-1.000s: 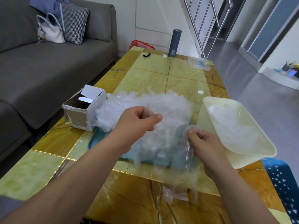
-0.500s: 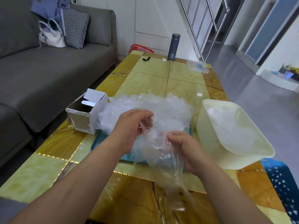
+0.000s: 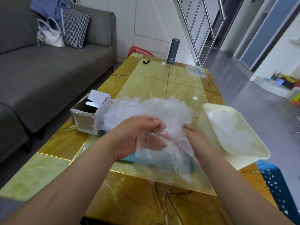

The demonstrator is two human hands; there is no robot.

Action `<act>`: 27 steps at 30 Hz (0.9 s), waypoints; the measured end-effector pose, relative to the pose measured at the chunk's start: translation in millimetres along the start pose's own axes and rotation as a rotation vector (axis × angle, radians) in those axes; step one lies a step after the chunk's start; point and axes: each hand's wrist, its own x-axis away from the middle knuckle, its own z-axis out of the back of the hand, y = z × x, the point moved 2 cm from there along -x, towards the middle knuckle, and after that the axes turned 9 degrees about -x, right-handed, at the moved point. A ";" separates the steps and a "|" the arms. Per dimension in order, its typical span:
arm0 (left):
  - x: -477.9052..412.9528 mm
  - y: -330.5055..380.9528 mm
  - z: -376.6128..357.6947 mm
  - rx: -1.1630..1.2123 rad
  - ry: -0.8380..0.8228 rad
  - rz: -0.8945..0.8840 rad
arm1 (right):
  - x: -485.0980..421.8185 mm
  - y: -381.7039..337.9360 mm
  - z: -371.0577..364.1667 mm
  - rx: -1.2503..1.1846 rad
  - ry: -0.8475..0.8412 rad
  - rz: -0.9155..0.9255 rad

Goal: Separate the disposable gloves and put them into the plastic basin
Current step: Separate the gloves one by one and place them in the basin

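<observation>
A heap of clear disposable gloves (image 3: 151, 108) lies on a blue tray (image 3: 129, 157) in the middle of the table. Both hands hold one thin clear glove (image 3: 164, 153) above the tray's near edge. My left hand (image 3: 134, 135) pinches its upper part with curled fingers, and the film drapes over that palm. My right hand (image 3: 194, 140) grips the same glove from the right side. The cream plastic basin (image 3: 259, 157) stands tilted at the right, with several loose gloves (image 3: 230, 129) inside it.
An open cardboard box (image 3: 90, 112) sits left of the heap. A dark flask (image 3: 172, 51), a black strap (image 3: 146, 61) and a plastic bag (image 3: 196, 71) lie at the table's far end. A grey sofa (image 3: 48, 70) runs along the left; a blue stool (image 3: 279, 189) stands at the right.
The hands have come closer together over the tray. The glove that hung low from my right hand is now bunched up between both hands.
</observation>
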 end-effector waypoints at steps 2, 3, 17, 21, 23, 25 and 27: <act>-9.4 -17.4 -7.4 -0.065 0.093 0.075 | 8.4 -0.6 0.4 -0.118 -0.111 -0.055; -13.3 -24.5 -9.9 -0.097 0.127 0.113 | 10.7 1.4 1.6 -0.149 -0.139 -0.082; -29.0 -45.4 -25.8 -0.098 0.279 0.148 | 14.1 9.2 16.2 0.134 -0.164 0.080; -30.0 -47.1 -21.9 -0.054 0.266 0.159 | 12.0 6.8 19.5 0.081 0.021 0.102; -29.3 -47.9 -17.3 -0.086 0.238 0.173 | 9.6 7.0 23.3 0.016 0.107 0.054; -28.0 -49.9 -15.1 -0.142 0.227 0.192 | 7.0 6.6 27.4 -0.076 0.162 0.000; -27.4 -52.2 -15.3 -0.148 0.236 0.197 | 6.7 5.2 25.4 -0.162 0.119 -0.068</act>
